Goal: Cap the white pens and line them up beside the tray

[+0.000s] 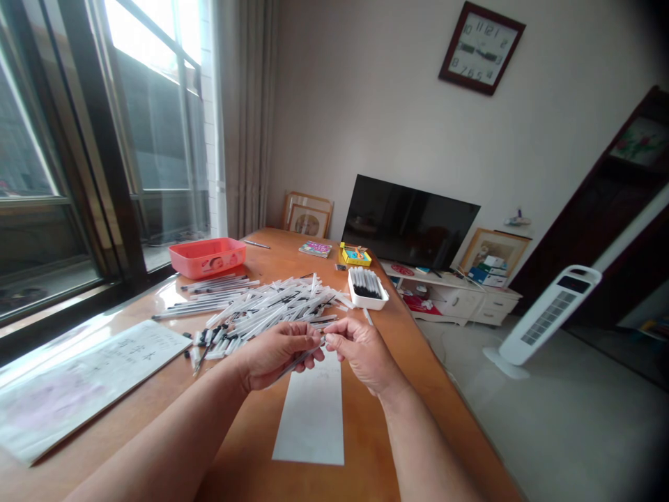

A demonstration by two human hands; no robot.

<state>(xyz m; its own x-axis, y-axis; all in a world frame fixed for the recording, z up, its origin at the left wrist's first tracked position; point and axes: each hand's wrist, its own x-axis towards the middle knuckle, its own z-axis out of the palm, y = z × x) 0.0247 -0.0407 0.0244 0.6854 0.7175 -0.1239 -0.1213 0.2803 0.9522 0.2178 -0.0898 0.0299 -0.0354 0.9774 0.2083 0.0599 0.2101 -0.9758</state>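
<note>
My left hand (pixel 277 354) is closed round a thin pen (pixel 299 361) that slants down to the left. My right hand (pixel 360 350) pinches the pen's upper end with thumb and fingers. Both hands hover above a white paper sheet (pixel 312 418) on the wooden table (pixel 408 376). Just beyond them lies a big heap of pens and white pen barrels (pixel 266 310). A small white tray (pixel 367 287) filled with dark-tipped pen parts stands to the right of the heap.
A red plastic tray (pixel 208 256) sits at the far left by the window. A large printed sheet (pixel 78 380) lies at the left. A yellow box (pixel 355 255) and a small book (pixel 315 248) are at the far end. A TV (pixel 408 222) and a white fan (pixel 543 314) stand past the table's right edge.
</note>
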